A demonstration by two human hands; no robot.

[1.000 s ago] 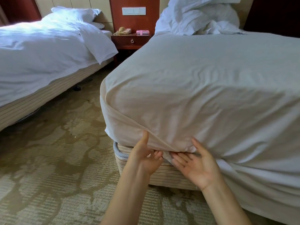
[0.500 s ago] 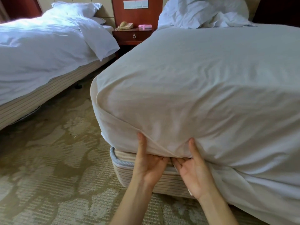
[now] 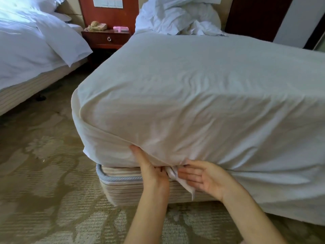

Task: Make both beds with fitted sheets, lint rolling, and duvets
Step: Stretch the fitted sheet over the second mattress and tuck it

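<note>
A white fitted sheet (image 3: 193, 95) covers the mattress of the right-hand bed and wraps round its near corner. My left hand (image 3: 151, 168) grips the sheet-covered lower edge of the mattress, thumb up on the side and fingers curled under it. My right hand (image 3: 202, 176) lies palm up beside it, its straight fingers touching a loose flap of sheet (image 3: 182, 184) that hangs down over the striped bed base (image 3: 126, 185). A crumpled white pile of bedding (image 3: 177, 16) lies at the head of this bed.
The other bed (image 3: 31, 50), with a white duvet and pillows, stands at the left. Between the beds is a wooden nightstand (image 3: 107, 39) with a telephone (image 3: 96, 26) and a pink object (image 3: 120, 29). Patterned carpet (image 3: 44, 191) covers the floor.
The view has swung right. My right hand has turned flatter, palm up, and a flap of sheet now hangs between the hands. My left hand stays at the mattress edge.
</note>
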